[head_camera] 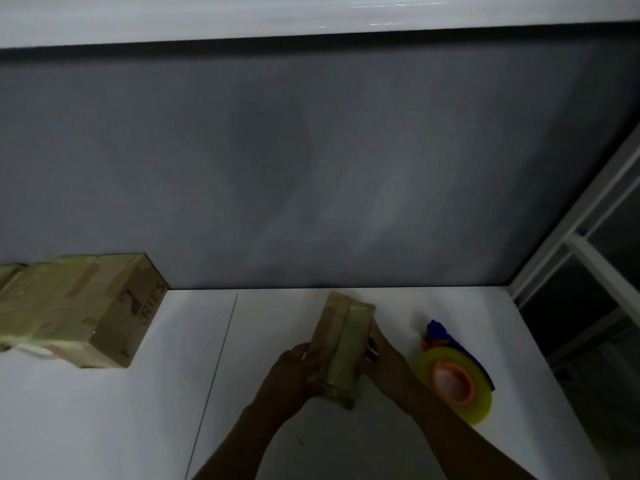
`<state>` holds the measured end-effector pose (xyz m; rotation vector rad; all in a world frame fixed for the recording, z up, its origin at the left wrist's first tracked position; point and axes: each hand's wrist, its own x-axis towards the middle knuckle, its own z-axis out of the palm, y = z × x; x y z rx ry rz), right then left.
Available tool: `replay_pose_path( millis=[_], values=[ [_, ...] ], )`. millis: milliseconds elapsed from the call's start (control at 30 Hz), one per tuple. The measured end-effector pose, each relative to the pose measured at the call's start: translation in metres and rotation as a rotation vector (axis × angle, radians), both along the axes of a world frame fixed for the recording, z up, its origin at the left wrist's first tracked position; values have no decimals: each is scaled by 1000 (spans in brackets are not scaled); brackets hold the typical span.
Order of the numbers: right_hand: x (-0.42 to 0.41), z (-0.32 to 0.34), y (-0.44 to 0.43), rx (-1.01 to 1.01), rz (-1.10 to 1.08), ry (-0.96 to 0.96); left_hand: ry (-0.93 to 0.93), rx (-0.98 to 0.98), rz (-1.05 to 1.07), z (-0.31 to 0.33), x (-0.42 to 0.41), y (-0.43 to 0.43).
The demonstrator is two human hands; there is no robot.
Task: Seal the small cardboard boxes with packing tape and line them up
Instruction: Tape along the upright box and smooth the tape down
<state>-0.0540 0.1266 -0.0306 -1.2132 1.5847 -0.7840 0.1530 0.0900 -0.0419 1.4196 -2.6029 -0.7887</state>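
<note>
A small cardboard box (341,344) with tape along its top seam is held over the white table (104,427). My left hand (289,374) grips its left side, and my right hand (386,362) grips its right side. A tape dispenser (457,379) with a yellowish roll, orange core and blue handle lies on the table just right of my right hand. At the far left, a row of taped cardboard boxes (79,310) stands against the wall.
A grey wall (311,168) rises right behind the table's back edge. A window frame (588,271) runs along the table's right side. A thin seam (214,375) crosses the tabletop between the box row and my hands.
</note>
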Motion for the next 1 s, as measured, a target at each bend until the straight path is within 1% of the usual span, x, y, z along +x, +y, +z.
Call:
replay_pose_path(
  millis=[67,100,200,267,333,367,433,467,500,533,567,633,700,800,867,933,1000],
  values=[
    [-8,7,8,-8,-5,6,47,11,9,0,-12,-2],
    [-13,9,13,-27,-54,71,74,20,4,-1,-15,-3],
    [-43,14,27,-90,-338,345,85,26,-3,-8,-26,-11],
    [-66,15,38,-40,-505,371,85,15,-19,-8,-38,-9],
    [-86,11,50,7,-601,361,122,18,-3,-9,-48,-7],
    [-94,6,57,34,-603,421,135,2,7,-8,-52,-5],
    [-110,-15,66,129,-510,580,131,-11,28,-9,-56,-2],
    [-116,-28,69,202,-466,601,154,20,71,-6,-58,1],
    [-120,-38,71,260,-441,545,168,23,101,-4,-59,3],
    [-123,-43,71,277,-435,471,175,44,131,-2,-61,5],
    [-122,-40,71,277,-444,426,157,41,117,1,-63,8],
    [-124,-40,73,284,-504,440,84,-7,39,0,-64,11],
    [-127,-42,74,316,-557,413,53,7,7,0,-65,13],
    [-126,-41,79,350,-566,345,75,59,44,1,-67,17],
    [-124,-37,83,299,-589,302,71,59,65,6,-71,20],
    [-124,-37,86,224,-651,194,49,46,65,4,-71,21],
    [-124,-34,86,184,-660,92,32,45,52,4,-70,20]
  ],
)
